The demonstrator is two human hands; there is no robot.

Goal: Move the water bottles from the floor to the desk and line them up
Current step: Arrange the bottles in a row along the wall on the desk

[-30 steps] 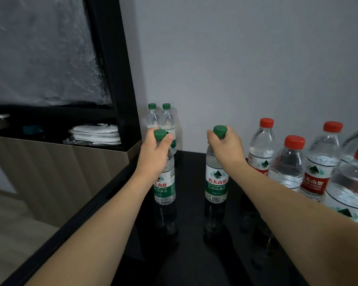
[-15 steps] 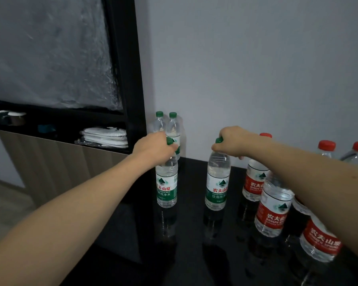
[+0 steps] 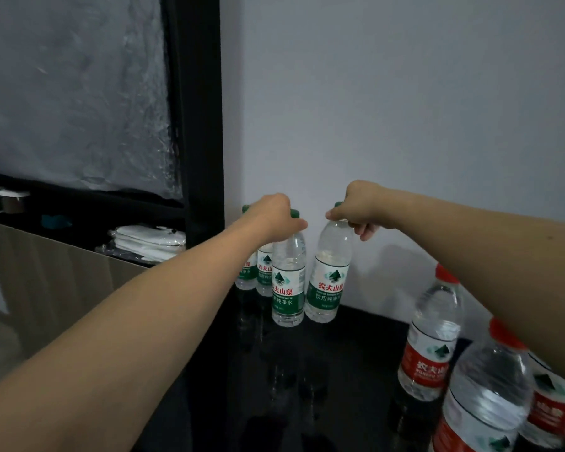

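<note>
My left hand [image 3: 273,218] grips the top of a green-capped water bottle [image 3: 287,282] that stands on the black desk [image 3: 356,360]. My right hand [image 3: 359,207] grips the neck of a second green-capped bottle [image 3: 328,278], which tilts to the right just beside the first. Two more green-label bottles [image 3: 256,272] stand behind them in the corner against the wall, partly hidden by my left hand. Red-capped, red-label bottles [image 3: 429,340] stand at the right of the desk.
A black vertical frame [image 3: 196,109] rises left of the corner, with a plastic-covered panel [image 3: 72,93] beside it. Folded white items [image 3: 147,239] lie on a dark shelf over a wood-tone cabinet [image 3: 56,282]. The grey wall [image 3: 405,109] closes the back.
Both hands have carried their green-capped bottles back towards the corner and closer together; they now stand next to the two rear bottles. The right-hand bottle now tilts.
</note>
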